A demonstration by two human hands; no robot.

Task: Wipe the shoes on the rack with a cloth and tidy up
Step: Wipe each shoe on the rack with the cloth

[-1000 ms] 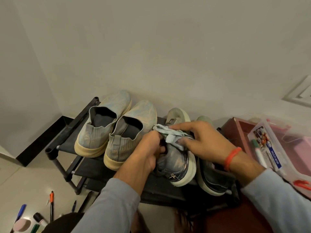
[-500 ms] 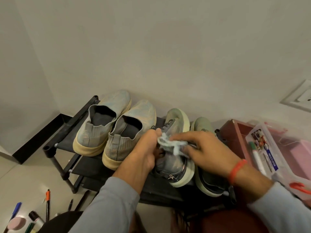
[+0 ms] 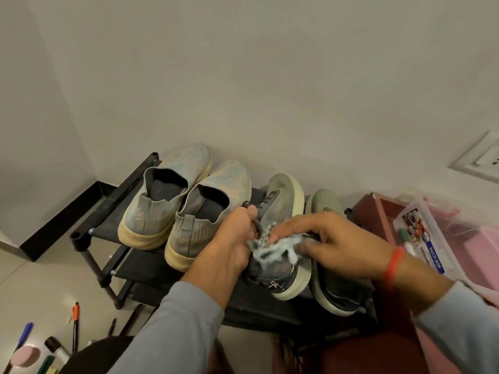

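A black shoe rack [image 3: 89, 233] stands against the wall with two pairs on its top shelf. The left pair are grey-blue slip-ons [image 3: 162, 201] with cream soles. The right pair are dark lace-up sneakers. My left hand [image 3: 237, 238] grips the collar and laces of the left sneaker [image 3: 283, 209]. My right hand [image 3: 332, 241] presses a pale blue-grey cloth [image 3: 272, 247] onto that sneaker's rear half, fingers spread over it. The other sneaker [image 3: 334, 295] lies beside it, partly hidden under my right wrist.
A clear plastic box [image 3: 432, 247] with markers and a pink lid sits at the right, beside a dark red box [image 3: 378, 209]. Pens and markers [image 3: 75, 319] lie on the tiled floor at lower left. A wall socket [image 3: 483, 160] is at the right edge.
My right hand has dragged the cloth from the sneaker's tongue back toward its heel. The left hand keeps its hold on the sneaker.
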